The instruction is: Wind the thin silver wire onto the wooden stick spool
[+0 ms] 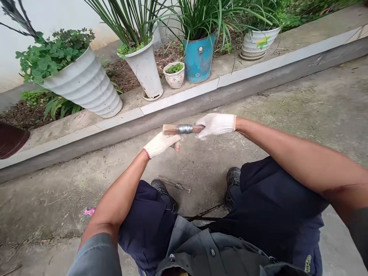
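Observation:
In the head view, my right hand (217, 124), in a white knitted glove, grips the right end of a wire-wrapped wooden stick (169, 129). Silver wire (184, 129) is wound in a tight band around its middle. The stick lies nearly level in the air, its pale blunt end to the left. My left hand (161, 144), also gloved, is just below that end with its fingers curled together. Whether it pinches a loose bit of wire is too small to tell. Below, on the concrete between my feet, lies another stick (174, 183) with wire around it.
A low tiled ledge (181, 100) runs across in front, bearing a ribbed white planter (86, 84), a tall white pot (146, 71), a small patterned pot (174, 79), a blue bucket (199, 59) and a white bowl pot (258, 44). A pink scrap (89, 211) lies on the ground at left.

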Demonstrator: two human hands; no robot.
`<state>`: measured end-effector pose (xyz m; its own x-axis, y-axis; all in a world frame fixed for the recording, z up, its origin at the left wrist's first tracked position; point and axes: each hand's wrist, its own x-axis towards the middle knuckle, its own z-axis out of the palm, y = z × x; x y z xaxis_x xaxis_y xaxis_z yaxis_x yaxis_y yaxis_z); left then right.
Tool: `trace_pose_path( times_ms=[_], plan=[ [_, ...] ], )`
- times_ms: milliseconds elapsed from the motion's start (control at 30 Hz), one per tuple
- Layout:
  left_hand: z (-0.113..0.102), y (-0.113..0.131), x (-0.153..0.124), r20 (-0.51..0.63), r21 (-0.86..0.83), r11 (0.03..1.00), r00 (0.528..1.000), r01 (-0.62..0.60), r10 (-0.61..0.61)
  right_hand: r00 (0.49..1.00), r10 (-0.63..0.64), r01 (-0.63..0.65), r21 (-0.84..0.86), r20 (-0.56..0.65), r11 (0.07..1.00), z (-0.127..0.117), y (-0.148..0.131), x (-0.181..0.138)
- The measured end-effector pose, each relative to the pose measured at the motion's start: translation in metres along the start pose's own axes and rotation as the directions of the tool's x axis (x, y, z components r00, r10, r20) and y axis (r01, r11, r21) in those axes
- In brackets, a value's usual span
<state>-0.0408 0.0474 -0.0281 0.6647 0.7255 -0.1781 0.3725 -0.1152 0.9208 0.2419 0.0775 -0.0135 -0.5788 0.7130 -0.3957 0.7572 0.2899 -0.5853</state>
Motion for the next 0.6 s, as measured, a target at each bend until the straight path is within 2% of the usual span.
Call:
trace_pose_path(
  times_ms=[67, 133, 233, 367, 433, 533, 600],
  plan=[
    [0.004, -0.005, 0.001, -0.008, 0.001, 0.998, 0.998, 0.056, -0.056, 0.992, 0.080, -0.089, -0.087, -0.098, 0.992, 0.003, 0.001, 0.008],
    [0.007, -0.007, 0.002, -0.002, 0.092, 0.990, 0.995, 0.103, -0.103, 0.977, 0.112, -0.149, -0.202, -0.184, 0.968, 0.006, 0.004, 0.014],
    [0.010, -0.005, 0.003, 0.005, 0.253, 0.956, 0.988, 0.150, -0.156, 0.964, 0.142, -0.215, -0.347, -0.225, 0.913, 0.014, 0.006, 0.020],
    [0.010, -0.004, 0.005, -0.045, 0.387, 0.889, 0.968, 0.244, -0.246, 0.950, 0.267, -0.312, -0.476, -0.160, 0.822, 0.024, -0.002, 0.022],
    [0.010, -0.004, 0.007, -0.066, 0.485, 0.836, 0.964, 0.256, -0.257, 0.953, 0.280, -0.299, -0.527, -0.118, 0.796, 0.027, -0.006, 0.022],
    [0.012, -0.004, 0.008, -0.055, 0.622, 0.761, 0.980, 0.183, -0.190, 0.979, 0.202, -0.152, -0.546, 0.031, 0.824, 0.028, -0.004, 0.017],
    [0.014, -0.001, 0.007, -0.020, 0.630, 0.764, 0.986, 0.142, -0.166, 0.978, 0.111, -0.011, -0.488, 0.176, 0.873, 0.026, 0.004, 0.011]
  ],
)
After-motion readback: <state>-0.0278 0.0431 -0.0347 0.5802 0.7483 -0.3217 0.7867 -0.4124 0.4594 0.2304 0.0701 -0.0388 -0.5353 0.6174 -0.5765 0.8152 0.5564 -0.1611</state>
